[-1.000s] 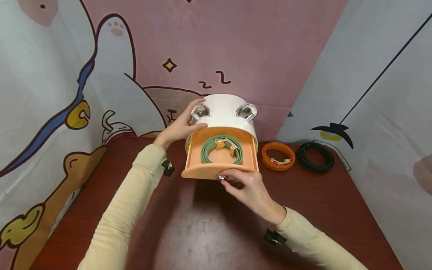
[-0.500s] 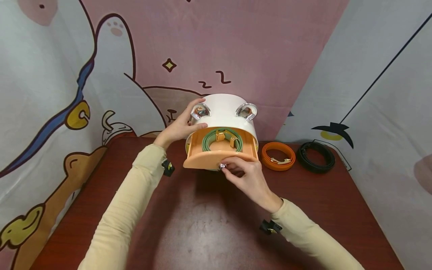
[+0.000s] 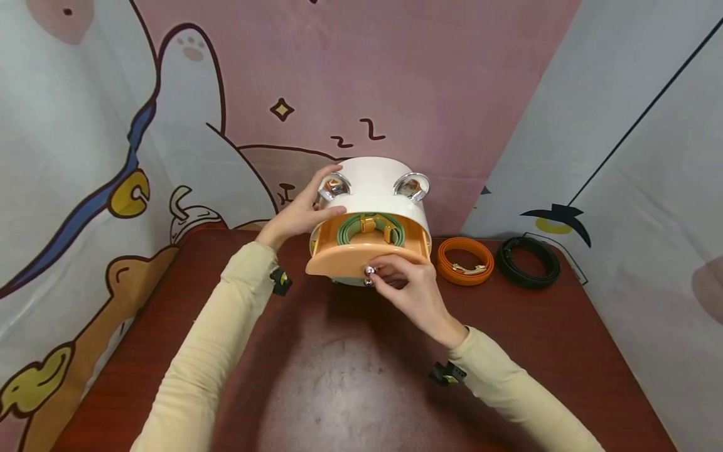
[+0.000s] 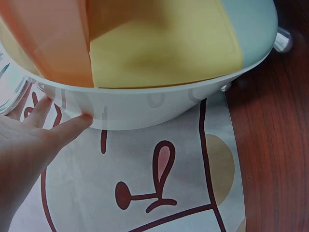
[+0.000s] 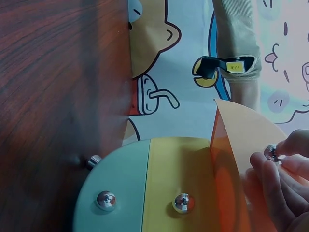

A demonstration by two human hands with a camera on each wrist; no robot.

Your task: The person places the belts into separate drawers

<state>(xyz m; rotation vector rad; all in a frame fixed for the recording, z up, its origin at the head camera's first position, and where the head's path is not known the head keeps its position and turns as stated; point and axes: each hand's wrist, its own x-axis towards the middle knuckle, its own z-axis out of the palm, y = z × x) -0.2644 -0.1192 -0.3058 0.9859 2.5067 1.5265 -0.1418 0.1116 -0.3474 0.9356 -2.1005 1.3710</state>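
Observation:
A white rounded drawer cabinet (image 3: 375,172) with silver ears stands against the backdrop. Its top orange drawer (image 3: 339,260) is partly pulled out and bears a coiled green belt (image 3: 351,231) with a gold buckle. My right hand (image 3: 415,292) pinches that drawer's round silver knob (image 5: 271,152) between thumb and fingers. At the cabinet's upper left side, my left hand (image 3: 299,216) rests with extended fingers on the white shell, around the left ear. In the left wrist view its fingertips touch the shell's side. Below the orange drawer, the yellow drawer (image 5: 178,169) and green drawer (image 5: 118,179) are closed.
Right of the cabinet lie a coiled orange belt (image 3: 446,267) and a coiled black belt (image 3: 531,280) on the dark red table (image 3: 339,383). A cartoon-printed cloth (image 3: 452,75) hangs behind and at the sides.
My right hand has moved away from me toward the cabinet, and the orange drawer has slid further in with the green belt. The left hand has stayed in place.

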